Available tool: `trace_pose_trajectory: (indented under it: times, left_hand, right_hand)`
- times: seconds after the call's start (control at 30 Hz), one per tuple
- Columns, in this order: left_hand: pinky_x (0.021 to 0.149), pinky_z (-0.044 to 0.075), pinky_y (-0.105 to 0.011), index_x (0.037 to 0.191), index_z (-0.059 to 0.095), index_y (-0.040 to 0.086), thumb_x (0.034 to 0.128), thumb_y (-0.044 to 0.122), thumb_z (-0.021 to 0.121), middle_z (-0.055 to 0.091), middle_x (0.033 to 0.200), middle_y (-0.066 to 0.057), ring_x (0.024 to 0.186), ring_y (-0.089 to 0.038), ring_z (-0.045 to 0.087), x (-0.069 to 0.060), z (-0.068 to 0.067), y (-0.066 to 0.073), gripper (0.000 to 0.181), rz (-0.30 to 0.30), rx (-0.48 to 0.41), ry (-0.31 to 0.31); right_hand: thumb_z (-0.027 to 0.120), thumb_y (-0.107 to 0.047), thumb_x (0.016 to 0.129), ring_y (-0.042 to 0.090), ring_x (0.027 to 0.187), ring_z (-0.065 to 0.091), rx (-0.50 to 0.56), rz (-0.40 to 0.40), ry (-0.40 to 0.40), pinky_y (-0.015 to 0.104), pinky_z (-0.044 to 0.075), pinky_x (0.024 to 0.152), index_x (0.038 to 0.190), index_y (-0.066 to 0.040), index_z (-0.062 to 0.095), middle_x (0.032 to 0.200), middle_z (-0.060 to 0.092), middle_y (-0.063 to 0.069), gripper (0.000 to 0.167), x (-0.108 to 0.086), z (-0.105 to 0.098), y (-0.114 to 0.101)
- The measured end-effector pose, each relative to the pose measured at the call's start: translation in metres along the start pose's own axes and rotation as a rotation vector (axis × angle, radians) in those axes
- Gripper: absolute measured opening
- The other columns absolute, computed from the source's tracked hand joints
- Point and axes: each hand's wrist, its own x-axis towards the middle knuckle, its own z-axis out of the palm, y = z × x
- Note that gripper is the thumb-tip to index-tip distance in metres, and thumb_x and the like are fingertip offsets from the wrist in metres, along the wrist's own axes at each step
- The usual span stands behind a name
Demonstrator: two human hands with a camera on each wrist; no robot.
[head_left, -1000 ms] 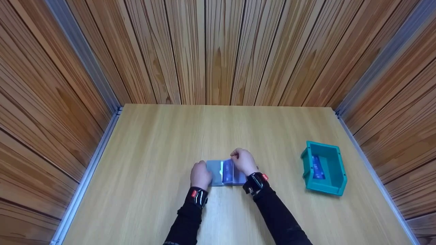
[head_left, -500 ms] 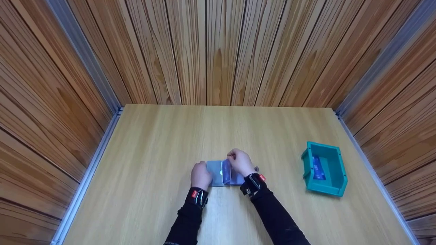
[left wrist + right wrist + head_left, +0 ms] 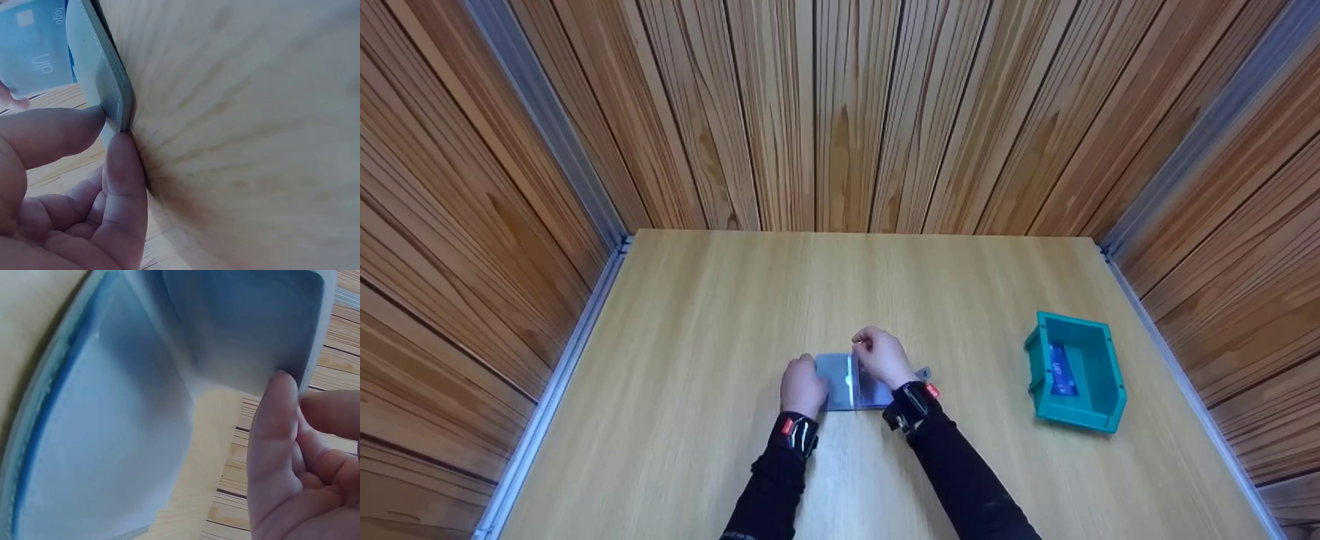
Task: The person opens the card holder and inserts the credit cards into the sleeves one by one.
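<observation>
An open grey-blue card holder (image 3: pixel 834 379) lies on the table between both hands. My left hand (image 3: pixel 802 386) pinches its cover edge between thumb and forefinger, with the stitched rim (image 3: pixel 115 95) clear in the left wrist view. With thumb and forefinger, my right hand (image 3: pixel 883 358) pinches the corner of a clear plastic sleeve page (image 3: pixel 242 326), which stands raised from the holder. A pale blue card marked "VIP" (image 3: pixel 36 50) shows in the left wrist view. Behind my right wrist sticks out a small grey tab (image 3: pixel 922 373), apparently the holder's strap.
A teal bin (image 3: pixel 1072 415) stands at the right of the table (image 3: pixel 720 300), with a blue card (image 3: pixel 1062 371) inside. Wood-panelled walls (image 3: pixel 840 112) with metal corner rails enclose the table's back and sides.
My right hand has moved a little left, swinging the sleeve page from the right half toward the fold. The tab has come into view behind the wrist. My left hand has stayed still.
</observation>
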Motion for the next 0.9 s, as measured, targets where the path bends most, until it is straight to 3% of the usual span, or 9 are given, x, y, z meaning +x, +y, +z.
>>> trace_pose_trajectory:
  times: [0.5, 0.9]
  left_hand:
    - [0.067, 0.047, -0.054, 0.078, 0.059, -0.005, 0.073, -0.005, 0.064, 0.059, 0.073, -0.021, 0.072, -0.044, 0.061, -0.002, 0.0, 0.0, 0.007, 0.053, -0.005, 0.047]
    - [0.071, 0.049, -0.051, 0.082, 0.061, -0.004, 0.0739, -0.005, 0.067, 0.061, 0.077, -0.019, 0.078, -0.04, 0.063, -0.001, -0.002, 0.001, 0.01, -0.017, 0.024, -0.014]
  right_hand:
    - [0.062, -0.009, 0.094, 0.02, 0.072, 0.062, -0.028, 0.0, -0.016, 0.035, 0.052, 0.067, 0.103, 0.003, 0.066, 0.084, 0.064, 0.006, 0.016, -0.002, 0.007, -0.002]
    - [0.061, -0.02, 0.098, 0.012, 0.061, 0.063, -0.032, 0.084, -0.046, 0.028, 0.052, 0.058, 0.102, -0.003, 0.066, 0.08, 0.066, 0.002, 0.019, -0.005, 0.011, 0.0]
